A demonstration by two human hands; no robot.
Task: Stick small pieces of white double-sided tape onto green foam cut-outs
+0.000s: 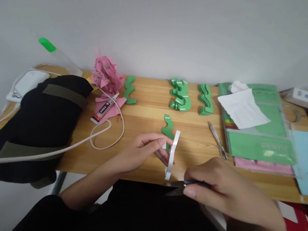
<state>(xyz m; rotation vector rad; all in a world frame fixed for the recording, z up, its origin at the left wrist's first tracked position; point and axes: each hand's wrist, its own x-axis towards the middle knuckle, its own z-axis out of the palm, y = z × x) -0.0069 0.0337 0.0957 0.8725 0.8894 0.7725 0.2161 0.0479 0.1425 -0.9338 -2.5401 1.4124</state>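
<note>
My left hand [145, 146] pinches a narrow white strip [173, 153], which stands upright and bends slightly near its middle. Just behind the fingers is a wavy green cutout [168, 126]; its lower part is partly hidden, and I cannot tell whether the hand grips it too. My right hand [212, 185] is closed around the handles of a pair of scissors [177, 187]. Their blades are parted and point left, below the strip's lower end and apart from it. Further back lie stacks of green cutouts [180, 96] with small white pieces on them.
Crumpled pink paper [107, 73] and a glue tube [104, 108] lie at left, beside a black bag [50, 118] and a white cable [41, 154]. To the right are a pen [218, 140], a green folder [261, 146] and a white tissue [245, 109].
</note>
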